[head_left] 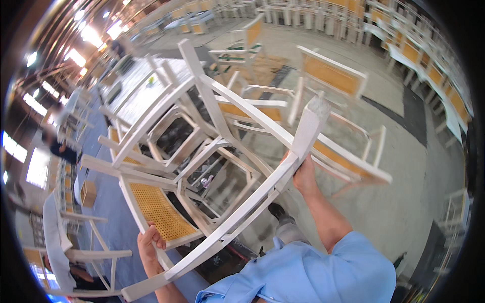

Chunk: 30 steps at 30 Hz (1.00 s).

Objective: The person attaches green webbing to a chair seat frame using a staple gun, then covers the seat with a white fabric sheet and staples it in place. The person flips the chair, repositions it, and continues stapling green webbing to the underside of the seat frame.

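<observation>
Rows of white chairs (323, 15) line the far edge of the concrete floor (404, 202) (cane panels on many); a seated person (58, 149) is at its left side.

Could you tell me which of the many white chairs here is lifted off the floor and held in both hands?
The tilted chair nearest the camera: left hand on its frame beside the cane panel, right hand on a leg. The others stand on the floor.

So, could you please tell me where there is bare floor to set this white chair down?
Bare concrete floor lies to the right, between the tipped white chair with an orange seat and the white frame at the right edge. The left is crowded: stacked white chair frames. Both the left hand and right hand grip the white cane-seated chair.
</observation>
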Each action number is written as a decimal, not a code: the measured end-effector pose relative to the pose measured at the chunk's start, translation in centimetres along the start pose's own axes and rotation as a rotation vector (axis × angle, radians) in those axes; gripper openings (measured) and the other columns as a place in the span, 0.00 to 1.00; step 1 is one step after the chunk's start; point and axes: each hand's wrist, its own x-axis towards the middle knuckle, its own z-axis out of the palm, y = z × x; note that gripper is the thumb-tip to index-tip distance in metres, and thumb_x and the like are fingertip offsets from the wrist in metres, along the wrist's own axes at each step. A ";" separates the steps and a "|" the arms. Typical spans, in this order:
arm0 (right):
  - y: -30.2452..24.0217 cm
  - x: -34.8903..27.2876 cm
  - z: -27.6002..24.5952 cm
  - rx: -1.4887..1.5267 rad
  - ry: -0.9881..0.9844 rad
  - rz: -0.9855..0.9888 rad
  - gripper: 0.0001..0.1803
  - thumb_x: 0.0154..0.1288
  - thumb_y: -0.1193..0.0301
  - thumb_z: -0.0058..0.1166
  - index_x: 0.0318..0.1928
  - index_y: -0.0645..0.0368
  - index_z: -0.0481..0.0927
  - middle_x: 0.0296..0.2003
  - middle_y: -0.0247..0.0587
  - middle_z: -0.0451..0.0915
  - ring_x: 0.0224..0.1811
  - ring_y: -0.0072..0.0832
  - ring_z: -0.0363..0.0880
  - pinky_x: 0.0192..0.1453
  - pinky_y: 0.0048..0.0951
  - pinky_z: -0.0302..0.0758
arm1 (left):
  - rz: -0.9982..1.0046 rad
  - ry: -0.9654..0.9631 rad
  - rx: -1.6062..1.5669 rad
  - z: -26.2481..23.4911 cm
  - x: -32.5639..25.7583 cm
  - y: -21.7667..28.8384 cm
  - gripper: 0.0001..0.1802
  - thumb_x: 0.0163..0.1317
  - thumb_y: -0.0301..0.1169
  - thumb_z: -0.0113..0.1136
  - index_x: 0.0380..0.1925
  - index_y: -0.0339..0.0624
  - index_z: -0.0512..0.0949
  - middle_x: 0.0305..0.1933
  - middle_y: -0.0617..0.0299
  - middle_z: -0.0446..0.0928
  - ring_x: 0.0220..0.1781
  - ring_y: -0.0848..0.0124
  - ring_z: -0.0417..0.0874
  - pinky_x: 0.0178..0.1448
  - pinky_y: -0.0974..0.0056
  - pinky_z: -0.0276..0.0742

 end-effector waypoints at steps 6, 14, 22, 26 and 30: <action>-8.7 -13.5 -5.7 0.264 0.175 -0.088 0.24 0.82 0.50 0.40 0.45 0.59 0.77 0.32 0.45 0.82 0.34 0.37 0.84 0.41 0.40 0.84 | 0.071 -0.195 0.097 0.0 -7.9 1.7 0.20 0.71 0.32 0.58 0.59 0.34 0.73 0.22 0.66 0.67 0.13 0.74 0.67 0.16 0.65 0.66; -19.0 -31.5 -8.4 0.168 0.357 -0.158 0.29 0.83 0.47 0.38 0.44 0.61 0.78 0.32 0.49 0.83 0.33 0.37 0.84 0.40 0.39 0.83 | -0.024 -0.382 0.266 1.6 -18.6 3.6 0.17 0.75 0.40 0.61 0.34 0.36 0.81 0.21 0.63 0.71 0.20 0.68 0.71 0.25 0.60 0.66; -21.8 -46.6 -17.6 0.001 0.642 -0.300 0.30 0.77 0.50 0.42 0.29 0.64 0.80 0.25 0.52 0.81 0.26 0.38 0.81 0.34 0.35 0.78 | -0.033 -0.541 0.340 5.2 -23.1 -0.7 0.20 0.72 0.33 0.58 0.60 0.38 0.70 0.21 0.65 0.66 0.12 0.71 0.68 0.15 0.60 0.66; -25.6 -54.5 -21.8 -0.257 0.711 -0.371 0.35 0.74 0.44 0.43 0.27 0.65 0.81 0.24 0.52 0.81 0.26 0.38 0.81 0.34 0.35 0.77 | -0.099 -0.749 0.403 13.0 -30.6 -2.0 0.11 0.76 0.32 0.61 0.33 0.44 0.74 0.21 0.68 0.67 0.19 0.74 0.68 0.23 0.66 0.64; -29.4 -60.6 -24.6 0.059 0.802 -0.362 0.41 0.74 0.38 0.39 0.26 0.67 0.81 0.23 0.51 0.81 0.28 0.38 0.81 0.34 0.34 0.76 | -0.132 -0.926 0.495 16.4 -32.4 -3.2 0.14 0.77 0.32 0.58 0.28 0.44 0.74 0.20 0.67 0.67 0.18 0.71 0.69 0.23 0.63 0.66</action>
